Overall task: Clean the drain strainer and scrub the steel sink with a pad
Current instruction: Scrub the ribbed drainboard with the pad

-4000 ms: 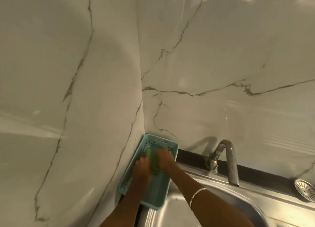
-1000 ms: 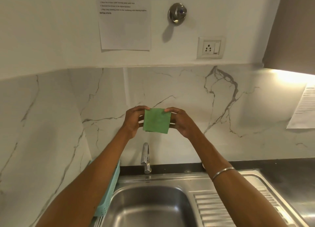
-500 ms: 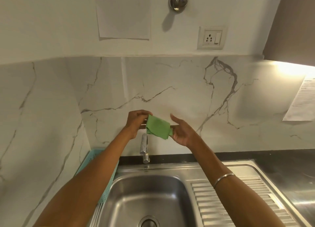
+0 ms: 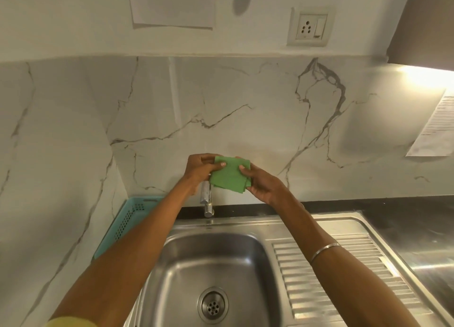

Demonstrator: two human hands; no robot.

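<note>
Both hands pinch green pad: left hand at 9 o'clock edge, right hand at 3. Fold flat, wet under tap, then scrub sink w/ firm strokes.

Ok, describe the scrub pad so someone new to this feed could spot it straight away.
Start at the stainless steel sink below the marble backsplash, then go up past the chrome tap at its back edge. Just above the tap, the left hand and right hand pinch a thin green square scrub pad between them. It is the only green thing; the turquoise plastic basket sits lower left.
</note>
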